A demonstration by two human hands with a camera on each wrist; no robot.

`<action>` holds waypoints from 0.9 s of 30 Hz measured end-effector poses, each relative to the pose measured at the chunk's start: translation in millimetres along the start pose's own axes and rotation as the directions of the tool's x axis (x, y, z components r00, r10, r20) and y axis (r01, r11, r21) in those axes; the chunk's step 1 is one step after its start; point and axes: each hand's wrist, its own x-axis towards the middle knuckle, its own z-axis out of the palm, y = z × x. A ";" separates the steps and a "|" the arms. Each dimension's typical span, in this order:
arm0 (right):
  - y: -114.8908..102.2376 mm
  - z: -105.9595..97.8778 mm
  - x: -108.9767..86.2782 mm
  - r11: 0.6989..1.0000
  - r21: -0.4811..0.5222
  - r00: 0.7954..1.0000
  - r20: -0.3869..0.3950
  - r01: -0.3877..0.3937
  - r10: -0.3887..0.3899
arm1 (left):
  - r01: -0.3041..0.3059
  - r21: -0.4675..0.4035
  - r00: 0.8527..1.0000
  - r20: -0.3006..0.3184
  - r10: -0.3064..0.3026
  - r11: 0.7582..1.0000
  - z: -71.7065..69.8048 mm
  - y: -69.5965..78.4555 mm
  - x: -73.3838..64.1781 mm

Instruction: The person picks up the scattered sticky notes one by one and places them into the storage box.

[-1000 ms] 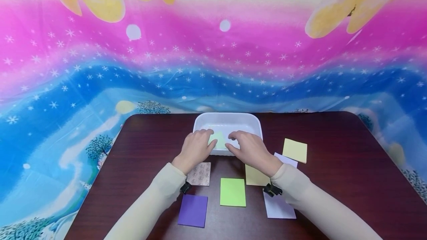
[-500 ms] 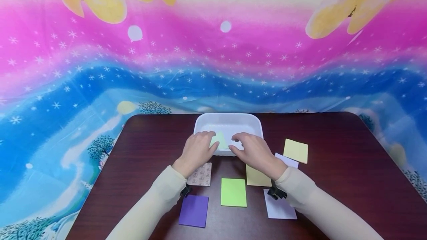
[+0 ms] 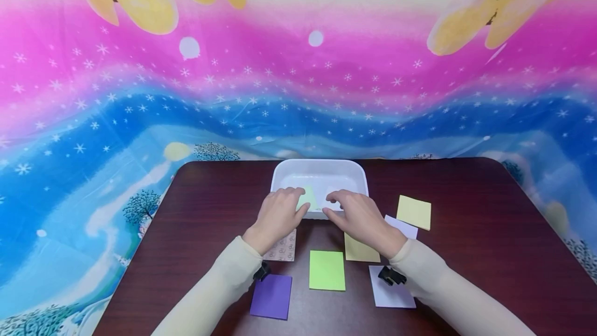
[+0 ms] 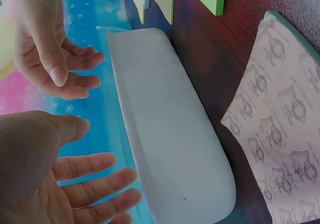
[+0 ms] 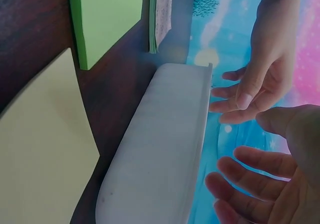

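Observation:
A white plastic tray stands at the far middle of the table with a pale green sheet lying inside it. My left hand hovers over the tray's near left rim, its fingers relaxed and holding nothing. Over the near right side is my right hand, also empty, thumb and fingers spread apart. Both wrist views show the two hands facing each other above the rim, the left hand and the right hand with loosely bent fingers.
Several sticky-note pads lie in front of the tray: a patterned one, purple, bright green, tan and lavender. At the right, a pale yellow pad overlaps another lavender one. A printed cloth hangs behind the table.
Both hands have drawn slightly back toward the near rim, and the right hand has shifted a little rightward. The pads and the tray stay in place.

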 end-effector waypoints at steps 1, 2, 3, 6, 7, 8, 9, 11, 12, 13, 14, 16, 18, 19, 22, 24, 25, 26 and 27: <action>0.3 0.0 -1.1 1.000 0.001 1.000 -0.004 0.005 -0.005 | -0.002 -0.002 1.000 0.001 0.002 1.000 0.1 0.6 -0.5; 0.5 -0.1 -2.1 1.000 0.001 1.000 -0.007 0.010 -0.010 | -0.005 -0.002 1.000 0.000 0.005 1.000 0.2 1.1 -0.9; 0.8 -0.2 -3.0 1.000 0.003 1.000 -0.009 0.013 -0.013 | -0.008 -0.002 1.000 -0.003 0.008 1.000 0.2 1.6 -1.3; 1.5 -0.9 -5.2 1.000 0.005 1.000 -0.009 0.017 -0.017 | -0.018 0.005 1.000 -0.012 0.018 1.000 0.5 2.6 -2.2; 1.8 -1.2 -5.8 1.000 0.005 1.000 -0.007 0.015 -0.015 | -0.021 0.007 1.000 -0.012 0.021 1.000 0.6 2.9 -2.5; 2.1 -1.3 -6.5 1.000 0.005 1.000 -0.006 0.014 -0.014 | -0.024 0.006 1.000 -0.012 0.025 1.000 0.5 3.2 -2.8; 2.5 -1.5 -7.2 1.000 0.006 1.000 -0.004 0.011 -0.011 | -0.028 0.004 1.000 -0.013 0.028 1.000 0.6 3.5 -3.0; 3.0 -2.1 -8.5 1.000 0.004 1.000 -0.004 0.007 -0.007 | -0.034 0.002 0.999 -0.013 0.034 0.999 0.6 4.3 -3.7; 3.4 -2.2 -9.2 1.000 0.003 1.000 -0.006 0.006 -0.006 | -0.036 -0.001 0.999 -0.012 0.036 0.999 0.5 4.9 -4.0; 3.7 -2.4 -9.8 1.000 0.003 1.000 -0.008 0.005 -0.005 | -0.040 -0.004 0.999 -0.015 0.040 0.999 0.3 5.5 -4.4; 4.2 -2.5 -10.7 1.000 0.004 1.000 -0.010 0.004 -0.004 | -0.043 -0.007 0.999 -0.019 0.043 0.999 0.3 6.1 -4.7; 4.8 -2.9 -12.6 1.000 0.005 1.000 -0.012 -0.002 0.002 | -0.049 -0.009 0.999 -0.023 0.049 0.999 0.5 7.3 -5.4; 5.6 -2.8 -14.5 1.000 0.007 1.000 -0.009 -0.006 0.006 | -0.051 -0.013 0.998 -0.026 0.051 0.999 0.8 8.6 -5.8; 6.0 -2.7 -15.4 1.000 0.008 1.000 -0.007 -0.008 0.008 | -0.052 -0.015 0.998 -0.027 0.051 0.999 1.0 9.3 -6.2; 7.0 -2.5 -17.6 1.000 0.008 1.000 -0.004 -0.011 0.011 | -0.057 -0.020 0.998 -0.030 0.056 0.998 0.7 11.6 -7.0; 7.6 -2.6 -18.6 1.000 0.008 1.000 -0.008 -0.012 0.012 | -0.062 -0.022 0.998 -0.030 0.061 0.998 0.8 12.9 -7.5; 8.0 -2.8 -19.0 1.000 0.009 1.000 -0.012 -0.012 0.013 | -0.065 -0.024 0.998 -0.027 0.064 0.998 0.6 13.5 -7.9; 8.5 -2.9 -19.4 1.000 0.008 1.000 -0.015 -0.014 0.014 | -0.069 -0.024 0.997 -0.025 0.068 0.997 0.6 14.1 -8.0; 9.0 -3.2 -19.9 1.000 0.009 1.000 -0.018 -0.015 0.015 | -0.072 -0.024 0.997 -0.024 0.071 0.997 0.7 14.6 -8.1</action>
